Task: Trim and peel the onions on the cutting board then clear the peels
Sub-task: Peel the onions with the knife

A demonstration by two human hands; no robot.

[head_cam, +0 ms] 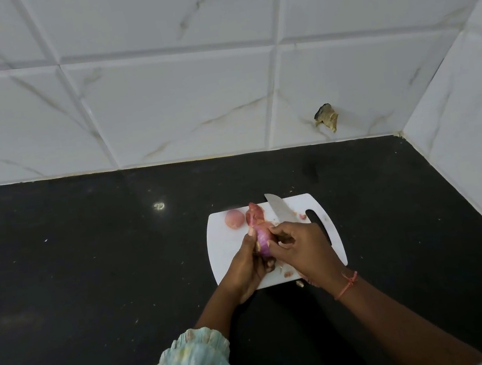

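Observation:
A white cutting board (226,240) lies on the black counter. Above its middle, my left hand (245,263) grips a purple onion (263,240) from the left. My right hand (300,243) pinches the onion's skin on its right side. A strip of pink peel (253,213) stands up from the onion's far end. Another onion (234,218), pale pink, sits at the board's far left corner. A knife lies on the board behind my right hand, its blade (279,209) pointing away and its black handle (317,221) partly hidden.
Small peel scraps (288,274) lie near the board's front edge, and one (302,216) beside the blade. The black counter (89,267) stretches wide to the left. Tiled walls close the back and right; a chipped spot (326,116) marks the back wall.

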